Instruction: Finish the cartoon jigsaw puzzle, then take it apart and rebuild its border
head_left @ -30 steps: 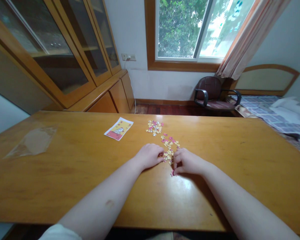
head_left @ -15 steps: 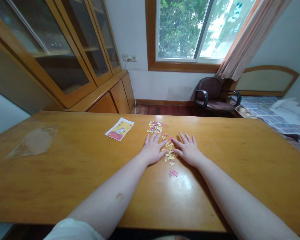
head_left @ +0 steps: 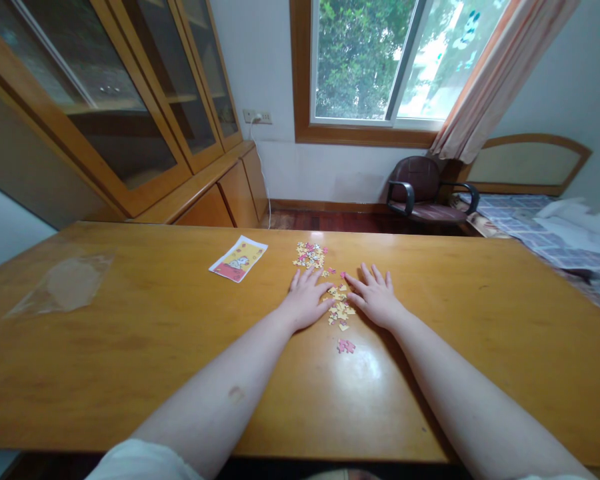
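Brown wooden tabletop (head_left: 155, 373), glossy, faces a window (head_left: 363, 63) and a maroon chair (head_left: 416, 180); yellow puzzle pieces (head_left: 339, 310) lie between the left hand (head_left: 305, 300) and right hand (head_left: 377, 298), both with fingers spread.

Daylight from a wood-framed sliding window (head_left: 407, 63), with green foliage (head_left: 355, 60) outside, brightens a room with pale walls (head_left: 275, 73) and a reddish-brown floor (head_left: 325, 221). A pinkish curtain (head_left: 505, 87) hangs at the window's right, near a maroon armchair (head_left: 423, 183) and a bed (head_left: 575, 243) with plaid bedding and an arched headboard (head_left: 527, 163). Glass-doored wooden cabinets (head_left: 125, 120) line the left; glare gleams on the glossy wooden table (head_left: 455, 293).
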Demonstrator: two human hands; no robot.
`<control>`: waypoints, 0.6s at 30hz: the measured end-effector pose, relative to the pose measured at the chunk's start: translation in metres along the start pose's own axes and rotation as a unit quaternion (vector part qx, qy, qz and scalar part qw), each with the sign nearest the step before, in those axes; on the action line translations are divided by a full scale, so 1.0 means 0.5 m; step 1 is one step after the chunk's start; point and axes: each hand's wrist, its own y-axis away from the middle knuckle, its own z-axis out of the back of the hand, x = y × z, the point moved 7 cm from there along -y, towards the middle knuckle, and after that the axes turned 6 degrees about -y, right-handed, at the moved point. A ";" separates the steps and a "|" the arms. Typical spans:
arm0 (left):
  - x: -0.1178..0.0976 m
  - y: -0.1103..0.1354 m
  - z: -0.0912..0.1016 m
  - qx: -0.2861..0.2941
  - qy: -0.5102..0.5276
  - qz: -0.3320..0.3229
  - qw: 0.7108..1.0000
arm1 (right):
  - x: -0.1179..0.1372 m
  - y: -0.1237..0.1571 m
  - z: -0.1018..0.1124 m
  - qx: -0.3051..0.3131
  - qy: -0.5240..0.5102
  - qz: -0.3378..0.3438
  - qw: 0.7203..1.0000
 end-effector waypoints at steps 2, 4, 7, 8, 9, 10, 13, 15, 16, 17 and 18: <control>-0.003 0.000 0.002 -0.009 0.008 -0.010 1.000 | -0.005 -0.002 0.002 -0.006 0.000 -0.011 1.000; -0.001 0.000 0.003 -0.016 0.011 -0.005 1.000 | -0.009 -0.003 0.005 -0.012 -0.004 -0.023 1.000; 0.005 -0.002 0.005 -0.023 0.014 0.007 1.000 | -0.019 -0.004 0.009 -0.018 -0.009 -0.046 0.999; 0.006 -0.002 0.006 -0.026 0.015 0.007 1.000 | -0.025 -0.004 0.010 -0.018 -0.010 -0.056 0.998; 0.007 -0.002 0.008 -0.030 0.018 0.006 0.999 | -0.031 -0.004 0.012 -0.019 -0.011 -0.067 0.998; 0.007 -0.002 0.010 -0.036 0.021 0.005 0.999 | -0.037 -0.003 0.014 -0.020 -0.010 -0.078 0.997; 0.007 0.000 0.011 -0.036 0.023 -0.002 0.999 | -0.058 0.003 0.026 -0.024 0.005 -0.111 0.994; 0.007 0.001 0.005 -0.014 0.016 -0.006 1.000 | -0.070 0.010 0.040 -0.030 0.026 -0.131 0.991; 0.007 0.001 0.001 -0.002 0.009 -0.005 1.000 | -0.075 0.015 0.048 -0.031 0.038 -0.138 0.989; 0.008 0.001 -0.001 0.005 0.002 -0.001 1.000 | -0.079 0.021 0.055 -0.030 0.049 -0.146 0.988; 0.011 0.001 -0.002 0.005 -0.006 0.005 1.000 | -0.084 0.026 0.062 -0.024 0.059 -0.151 0.986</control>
